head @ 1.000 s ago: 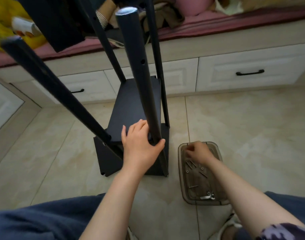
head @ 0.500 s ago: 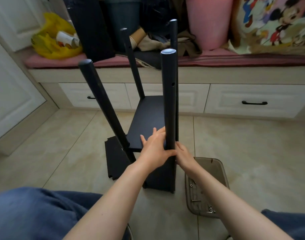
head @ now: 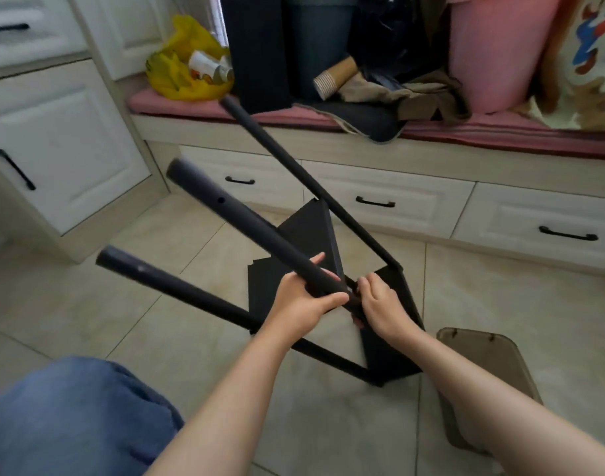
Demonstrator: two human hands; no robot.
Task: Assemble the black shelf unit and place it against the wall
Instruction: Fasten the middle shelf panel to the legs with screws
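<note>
Head: shelf (head: pixel 311 231) on floor (head: pixel 156 304) in front of bench drawers (head: pixel 376 201), tipped over to left, poles slanting up-left. Left hand (head: pixel 304 300) fingers (head: pixel 317 260) wrapped round near pole (head: pixel 253 228), low by its base. Right hand (head: pixel 380 304) fingers curled round shelf corner at same pole's base. Tray (head: pixel 493 365) on floor just right of shelf, partly hidden by right forearm.

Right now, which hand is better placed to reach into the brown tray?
Right: the right hand is nearer the tray, which lies beside its forearm; the left hand grips the tilted pole, farther away.
</note>
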